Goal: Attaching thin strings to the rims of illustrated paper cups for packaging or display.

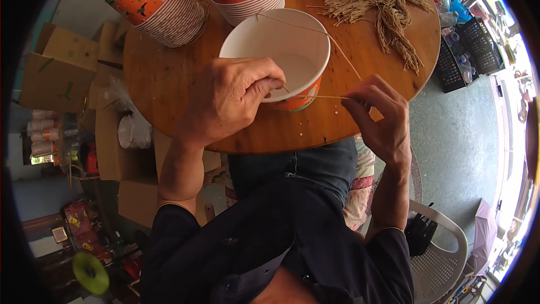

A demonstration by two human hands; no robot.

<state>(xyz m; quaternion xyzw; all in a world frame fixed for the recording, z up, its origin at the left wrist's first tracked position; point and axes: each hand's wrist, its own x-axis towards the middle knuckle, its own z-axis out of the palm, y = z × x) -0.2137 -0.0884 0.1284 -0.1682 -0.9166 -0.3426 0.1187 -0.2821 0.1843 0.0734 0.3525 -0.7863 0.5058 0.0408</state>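
Item: paper bucket (281, 59), near table (169, 79) edge. Your left hand (228, 98) pinches its rim; right hand (379, 115) pinches twine (332, 38). Step: threading handle. Next likely needs steady tension.

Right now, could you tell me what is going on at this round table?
A person is threading a thin tan string through an orange paper bucket with a white inside, which sits on the round wooden table. The left hand pinches the string at the bucket's near rim, and the right hand holds the other end, drawn across the open top. A pile of cut strings and stacks of matching buckets lie further back.
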